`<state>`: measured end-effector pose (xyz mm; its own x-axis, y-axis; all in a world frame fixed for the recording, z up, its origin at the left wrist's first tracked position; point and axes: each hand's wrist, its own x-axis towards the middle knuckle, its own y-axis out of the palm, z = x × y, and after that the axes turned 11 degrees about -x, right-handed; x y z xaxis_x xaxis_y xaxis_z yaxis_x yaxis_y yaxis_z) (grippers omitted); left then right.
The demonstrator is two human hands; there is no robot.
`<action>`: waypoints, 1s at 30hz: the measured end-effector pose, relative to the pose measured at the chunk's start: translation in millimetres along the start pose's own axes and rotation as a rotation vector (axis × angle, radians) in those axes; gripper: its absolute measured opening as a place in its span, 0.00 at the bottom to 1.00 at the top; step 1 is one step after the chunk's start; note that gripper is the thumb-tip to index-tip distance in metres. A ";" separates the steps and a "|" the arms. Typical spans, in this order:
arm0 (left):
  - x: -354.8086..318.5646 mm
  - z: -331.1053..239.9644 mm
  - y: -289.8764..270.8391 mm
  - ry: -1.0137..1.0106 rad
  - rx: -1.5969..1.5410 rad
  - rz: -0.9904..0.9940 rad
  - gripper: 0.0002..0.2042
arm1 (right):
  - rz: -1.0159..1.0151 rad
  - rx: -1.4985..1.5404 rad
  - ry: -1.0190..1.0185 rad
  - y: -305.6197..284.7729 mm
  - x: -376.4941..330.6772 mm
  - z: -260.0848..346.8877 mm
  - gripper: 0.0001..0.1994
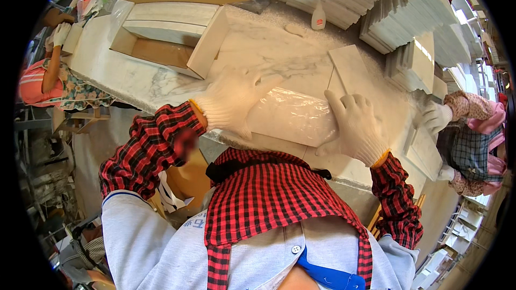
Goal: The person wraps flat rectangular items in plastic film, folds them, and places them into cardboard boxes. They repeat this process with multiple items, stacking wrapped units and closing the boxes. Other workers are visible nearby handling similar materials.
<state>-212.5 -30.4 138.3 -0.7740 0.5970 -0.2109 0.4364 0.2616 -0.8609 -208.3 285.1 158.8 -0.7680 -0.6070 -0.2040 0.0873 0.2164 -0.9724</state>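
Observation:
A flat white tile wrapped in shiny clear plastic [293,115] lies on the marble worktop [269,53] just in front of me. My left hand [232,99], in a white knit glove, rests spread on the tile's left end. My right hand [356,122], also gloved, presses flat on its right end, fingers pointing away from me. Neither hand is closed around the tile. A bare white tile [352,70] lies just beyond the wrapped one, touching its far right corner.
An open cardboard box [169,37] with white tiles stands at the back left. Stacks of white tiles [408,16] fill the back right, and a small glue bottle [319,17] stands near them. One person works at the far left [54,70], another at the right [467,139].

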 end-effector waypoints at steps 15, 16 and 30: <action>-6.5 12.8 12.2 0.033 -0.157 -0.059 0.59 | -0.025 0.193 0.038 24.0 -6.1 -9.8 0.61; -7.7 15.2 6.8 0.027 -0.181 -0.034 0.58 | -0.039 0.353 0.145 24.2 -7.7 -9.9 0.59; -81.8 15.7 114.5 -0.359 -0.679 -0.729 0.28 | -0.151 1.318 0.853 58.0 -8.1 16.3 0.29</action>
<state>-106.4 -61.2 49.7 -0.9939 -0.1052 0.0329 -0.1093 0.9016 -0.4185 -186.7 290.1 102.2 -0.8979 0.1299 -0.4207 0.0992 -0.8713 -0.4807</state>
